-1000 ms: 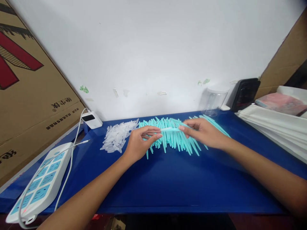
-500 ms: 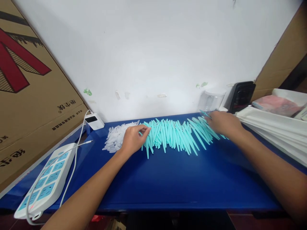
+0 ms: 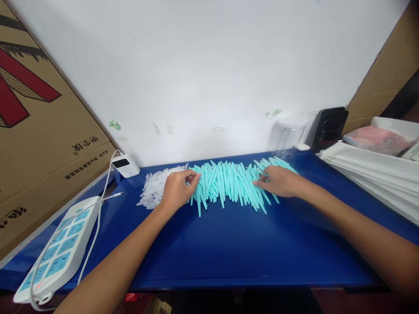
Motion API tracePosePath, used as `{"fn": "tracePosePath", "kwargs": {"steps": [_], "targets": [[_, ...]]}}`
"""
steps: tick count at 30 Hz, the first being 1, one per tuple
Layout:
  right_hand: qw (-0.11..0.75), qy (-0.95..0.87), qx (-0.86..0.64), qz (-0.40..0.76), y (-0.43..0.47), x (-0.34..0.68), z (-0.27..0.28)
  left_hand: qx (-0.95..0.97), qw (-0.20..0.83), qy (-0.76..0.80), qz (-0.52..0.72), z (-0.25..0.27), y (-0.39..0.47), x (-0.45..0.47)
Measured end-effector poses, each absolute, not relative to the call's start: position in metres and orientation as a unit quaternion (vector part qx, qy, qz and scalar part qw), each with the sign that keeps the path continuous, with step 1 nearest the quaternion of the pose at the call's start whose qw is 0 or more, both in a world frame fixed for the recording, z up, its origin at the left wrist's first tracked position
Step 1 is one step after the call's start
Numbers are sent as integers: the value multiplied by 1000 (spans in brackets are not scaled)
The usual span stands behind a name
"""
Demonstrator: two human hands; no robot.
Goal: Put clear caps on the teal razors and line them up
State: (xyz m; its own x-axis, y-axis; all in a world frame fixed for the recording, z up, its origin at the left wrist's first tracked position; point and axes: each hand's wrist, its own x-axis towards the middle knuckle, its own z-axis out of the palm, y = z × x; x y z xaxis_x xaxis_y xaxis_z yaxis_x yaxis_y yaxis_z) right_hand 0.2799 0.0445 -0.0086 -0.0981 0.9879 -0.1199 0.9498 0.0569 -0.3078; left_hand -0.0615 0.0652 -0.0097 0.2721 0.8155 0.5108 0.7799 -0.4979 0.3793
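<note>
A wide heap of turquoise tapered plastic sticks (image 3: 225, 183) lies across the back of the blue table (image 3: 229, 248). Left of it is a pile of small translucent white plastic pieces (image 3: 153, 188), which look like caps. My left hand (image 3: 178, 185) rests where the two piles meet, thumb and fingers pinched together; whatever is between them I cannot make out. Over the right part of the heap, my right hand (image 3: 278, 179) pinches a single turquoise stick (image 3: 258, 171), its tip pointing left.
At left lie a white power strip (image 3: 59, 248) with a cable and a small white device with a dark screen (image 3: 126, 165), beside a cardboard box (image 3: 49, 131). A clear jar (image 3: 288, 137), black trays (image 3: 330, 128) and stacked white trays (image 3: 369, 168) stand at right.
My right hand has moved left, from the heap's right end to over its sticks, with a stick in its fingers. My left hand stays pinched in nearly the same place.
</note>
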Motion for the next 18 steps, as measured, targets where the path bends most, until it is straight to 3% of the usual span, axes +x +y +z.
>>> {"fn": "tracePosePath", "kwargs": {"steps": [8,18], "targets": [[60,-706,-678,196,43,275,-10,797,30,501,334,-11,65,-62],[35,-729,-668,143,44,275,-11,797,45,500,336,-10,65,-62]]}}
